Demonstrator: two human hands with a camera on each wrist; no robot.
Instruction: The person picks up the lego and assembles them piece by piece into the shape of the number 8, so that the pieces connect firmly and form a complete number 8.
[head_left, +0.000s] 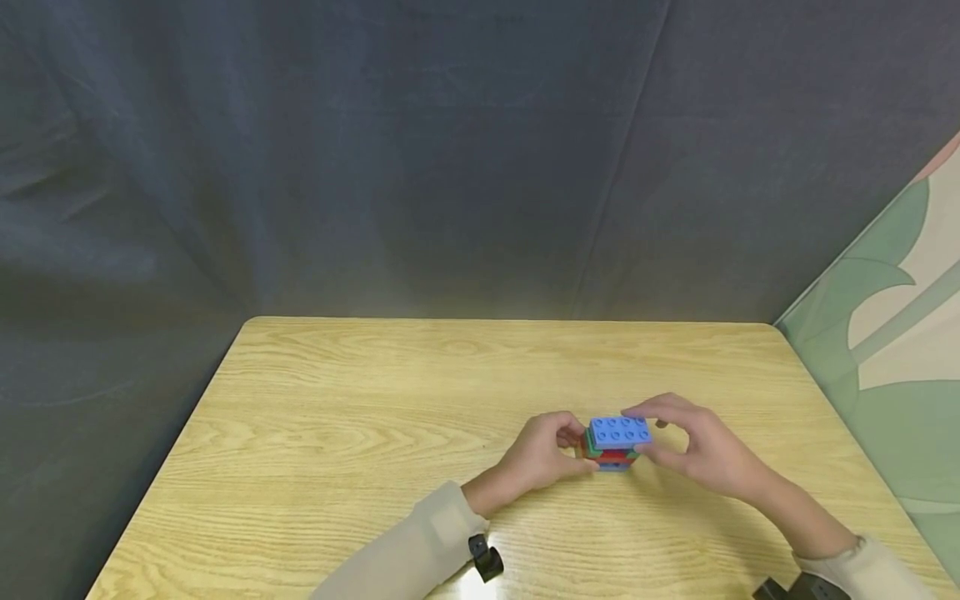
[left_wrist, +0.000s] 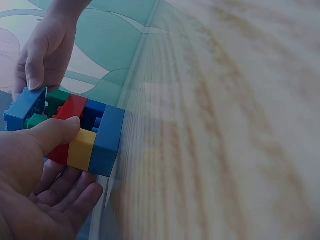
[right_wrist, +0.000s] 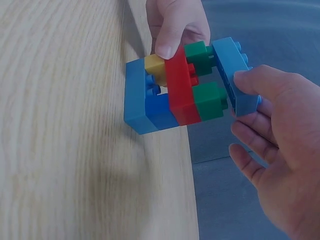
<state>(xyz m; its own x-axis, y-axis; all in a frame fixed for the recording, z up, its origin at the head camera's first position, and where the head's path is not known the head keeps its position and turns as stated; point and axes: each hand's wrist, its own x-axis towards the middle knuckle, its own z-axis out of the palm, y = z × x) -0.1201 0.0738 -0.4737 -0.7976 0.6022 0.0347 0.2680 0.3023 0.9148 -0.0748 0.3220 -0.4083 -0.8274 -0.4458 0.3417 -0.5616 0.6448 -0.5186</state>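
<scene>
Wooden table (head_left: pixel 337 433) lower centre: brick stack (head_left: pixel 615 444) is pinched between left hand (head_left: pixel 542 457) and right hand (head_left: pixel 701 450), long axis left-right, hands equally near.

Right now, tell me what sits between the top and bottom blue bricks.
Between top blue brick and bottom blue brick: green bricks, a red brick, yellow brick; right wrist view.

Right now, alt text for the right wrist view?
A small stack of plastic building bricks, light blue slabs at both ends with dark blue, yellow, red and green between, stands on a pale wooden table. The right hand grips the studded top slab; the left hand pinches the stack from the far side.
</scene>
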